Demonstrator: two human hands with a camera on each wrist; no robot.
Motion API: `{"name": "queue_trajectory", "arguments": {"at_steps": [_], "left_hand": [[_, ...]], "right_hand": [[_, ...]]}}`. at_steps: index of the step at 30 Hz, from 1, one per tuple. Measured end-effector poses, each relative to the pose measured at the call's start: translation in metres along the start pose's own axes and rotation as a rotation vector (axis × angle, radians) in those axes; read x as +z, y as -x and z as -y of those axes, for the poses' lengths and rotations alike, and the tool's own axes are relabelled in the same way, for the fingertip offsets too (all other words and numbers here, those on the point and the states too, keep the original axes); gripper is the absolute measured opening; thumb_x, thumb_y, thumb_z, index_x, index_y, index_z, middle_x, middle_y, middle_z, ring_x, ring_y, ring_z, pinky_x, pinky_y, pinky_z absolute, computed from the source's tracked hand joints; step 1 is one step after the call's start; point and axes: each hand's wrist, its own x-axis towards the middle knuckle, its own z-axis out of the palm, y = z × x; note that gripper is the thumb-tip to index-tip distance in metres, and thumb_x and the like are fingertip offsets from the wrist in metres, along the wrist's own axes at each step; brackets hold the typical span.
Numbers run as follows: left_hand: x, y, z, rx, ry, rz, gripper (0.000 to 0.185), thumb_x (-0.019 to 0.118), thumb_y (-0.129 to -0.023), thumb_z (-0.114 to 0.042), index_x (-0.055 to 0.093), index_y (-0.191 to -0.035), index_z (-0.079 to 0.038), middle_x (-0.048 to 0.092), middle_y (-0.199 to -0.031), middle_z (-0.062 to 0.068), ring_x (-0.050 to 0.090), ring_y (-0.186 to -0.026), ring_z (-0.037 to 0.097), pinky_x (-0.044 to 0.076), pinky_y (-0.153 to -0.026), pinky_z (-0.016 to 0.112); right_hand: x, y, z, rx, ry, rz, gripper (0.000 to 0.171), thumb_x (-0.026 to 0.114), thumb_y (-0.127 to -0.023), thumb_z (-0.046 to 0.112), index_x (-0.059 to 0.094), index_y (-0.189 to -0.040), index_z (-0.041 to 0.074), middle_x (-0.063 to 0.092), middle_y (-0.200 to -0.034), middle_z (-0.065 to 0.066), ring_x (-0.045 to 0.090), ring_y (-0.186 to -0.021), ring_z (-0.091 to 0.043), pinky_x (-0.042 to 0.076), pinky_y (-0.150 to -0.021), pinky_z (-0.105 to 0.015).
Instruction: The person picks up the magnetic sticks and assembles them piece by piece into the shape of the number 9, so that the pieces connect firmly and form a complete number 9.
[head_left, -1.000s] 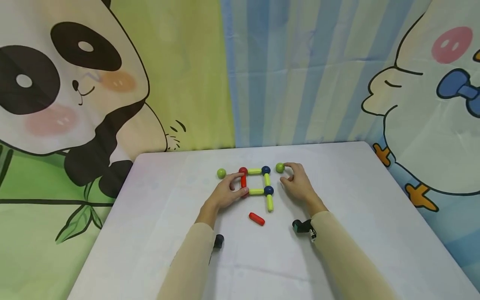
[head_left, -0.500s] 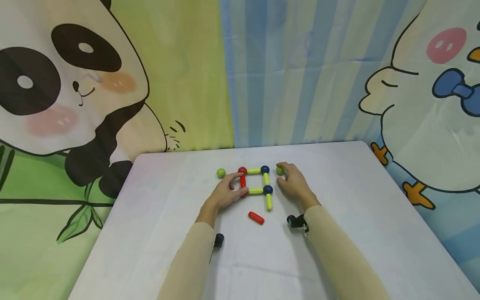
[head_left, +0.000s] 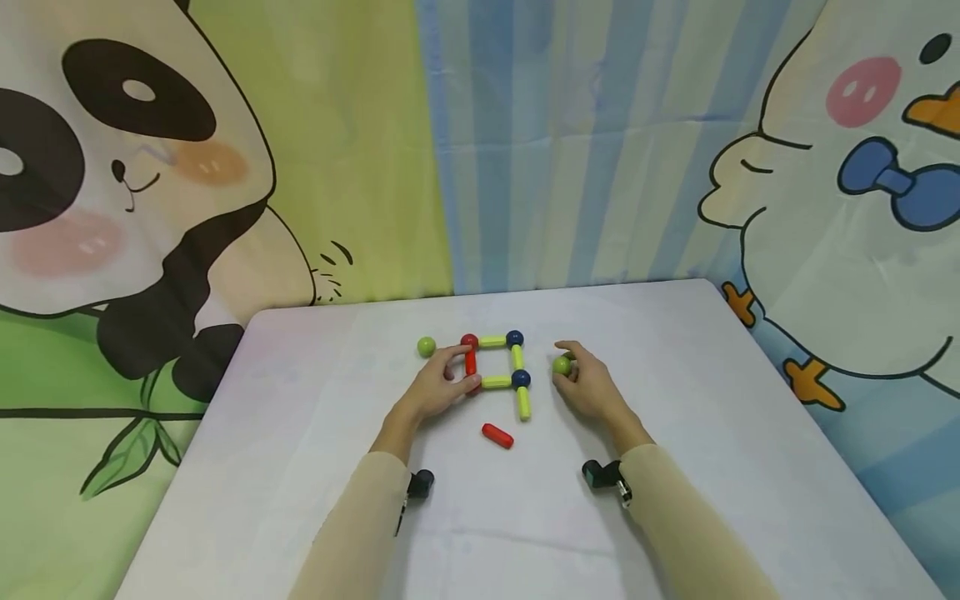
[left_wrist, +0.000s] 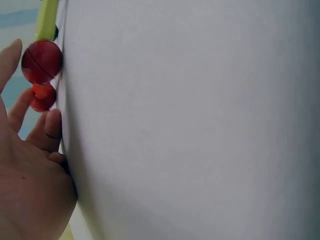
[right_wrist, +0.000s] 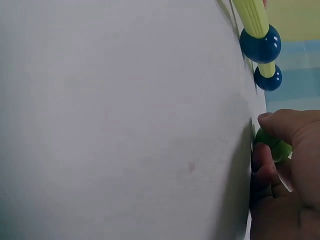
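So far, a small square of rods and balls (head_left: 492,362) has been laid flat near the middle of the white bench (head_left: 315,467), and the work is judged to be partly done. Three sides of the square are seen: a yellow-green rod along the top, another on the right, and one along the bottom; the left side is a red rod (head_left: 470,363) which is held between the fingers of the left hand (head_left: 437,386). One further yellow-green rod (head_left: 523,403) hangs down from the lower right corner. Counted, there are four yellow-green rods and two red rods, the second red rod (head_left: 497,436) lying loose nearer the person and apart from the figure. Of the balls, two blue (head_left: 514,338), one red (head_left: 469,341) and two green are seen. One green ball (head_left: 426,347) rests just left of the square, unattached. The other green ball (head_left: 562,364) is pinched in the curled fingers of the right hand (head_left: 588,385), just right of the square and not yet joined. The lower left corner is hidden by the left hand, so whether a ball sits there cannot be told.
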Motion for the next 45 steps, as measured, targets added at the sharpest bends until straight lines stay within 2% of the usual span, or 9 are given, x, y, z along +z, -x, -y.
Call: {"name": "queue_trajectory", "arguments": {"at_steps": [2,7,9,14,17,20,24,29,45], "left_hand": [[-0.002,0.002,0.002,0.007,-0.004,0.012,0.070,0.074,-0.091,-0.051,0.044,-0.153,-0.037,0.048,-0.137,0.003,0.049,-0.108,0.023,0.044,-0.082,0.037],[-0.006,0.007,0.000,0.006,0.004,0.020,0.092,0.076,-0.090,-0.050,0.022,-0.162,-0.030,0.034,-0.155,0.007,0.051,-0.106,0.025,0.048,-0.083,0.037],[-0.007,0.008,-0.005,0.028,-0.019,0.020,0.096,0.076,-0.090,-0.048,0.017,-0.163,-0.030,0.026,-0.160,0.007,0.053,-0.111,0.026,0.051,-0.090,0.042],[-0.003,0.007,-0.018,0.211,-0.179,0.016,0.072,0.077,-0.091,-0.033,0.043,-0.154,-0.034,0.025,-0.162,0.005,0.042,-0.139,0.032,0.042,-0.110,0.058],[0.004,0.007,-0.026,0.339,-0.252,0.007,0.055,0.077,-0.091,-0.024,0.059,-0.142,-0.034,0.031,-0.161,0.003,0.033,-0.146,0.031,0.040,-0.113,0.054],[0.012,0.007,-0.035,0.396,-0.329,0.028,0.048,0.074,-0.091,-0.018,0.065,-0.135,-0.035,0.036,-0.158,-0.001,0.035,-0.145,0.029,0.036,-0.116,0.051],[0.020,0.007,-0.049,0.421,-0.469,0.086,0.049,0.070,-0.091,-0.014,0.067,-0.132,-0.040,0.037,-0.157,-0.006,0.037,-0.141,0.028,0.032,-0.115,0.053],[0.028,0.006,-0.063,0.488,-0.578,0.143,0.048,0.069,-0.090,-0.008,0.071,-0.127,-0.038,0.041,-0.155,-0.002,0.039,-0.138,0.030,0.035,-0.114,0.052],[0.039,0.002,-0.074,0.506,-0.677,0.195,0.036,0.068,-0.094,-0.012,0.076,-0.117,-0.038,0.048,-0.149,-0.004,0.047,-0.125,0.025,0.043,-0.105,0.044]], "right_hand": [[0.006,0.011,0.001,-0.004,-0.029,-0.009,0.053,0.069,-0.096,0.014,0.049,-0.145,0.009,0.063,-0.129,-0.017,0.052,-0.079,-0.018,0.043,-0.073,-0.034],[0.014,0.034,0.007,-0.006,-0.063,-0.022,0.041,0.073,-0.094,0.015,0.060,-0.132,0.007,0.064,-0.098,-0.008,0.052,-0.076,-0.015,0.043,-0.071,-0.031],[0.012,0.039,0.008,-0.003,-0.065,-0.022,0.038,0.074,-0.093,0.015,0.063,-0.129,0.008,0.061,-0.094,-0.006,0.052,-0.075,-0.015,0.043,-0.070,-0.030],[0.004,0.046,0.010,0.012,-0.058,0.011,0.038,0.076,-0.093,0.018,0.064,-0.128,0.009,0.059,-0.102,-0.006,0.051,-0.078,-0.015,0.042,-0.067,-0.027],[0.003,0.050,0.010,0.024,-0.064,0.041,0.040,0.076,-0.093,0.020,0.064,-0.130,0.010,0.061,-0.105,-0.005,0.052,-0.079,-0.014,0.043,-0.068,-0.027],[0.003,0.054,0.010,0.028,-0.103,0.060,0.041,0.076,-0.094,0.021,0.063,-0.131,0.010,0.064,-0.111,-0.005,0.054,-0.081,-0.013,0.045,-0.069,-0.027],[0.003,0.059,0.013,0.022,-0.146,0.073,0.040,0.076,-0.093,0.024,0.064,-0.129,0.010,0.066,-0.104,-0.003,0.056,-0.079,-0.013,0.046,-0.067,-0.027],[0.004,0.064,0.014,-0.002,-0.144,0.074,0.035,0.078,-0.093,0.029,0.067,-0.123,0.015,0.063,-0.094,0.002,0.054,-0.075,-0.012,0.044,-0.064,-0.027],[0.006,0.073,0.031,-0.006,-0.166,0.158,0.032,0.077,-0.092,0.034,0.070,-0.117,0.014,0.068,-0.103,0.002,0.052,-0.072,-0.012,0.043,-0.062,-0.026]]}}
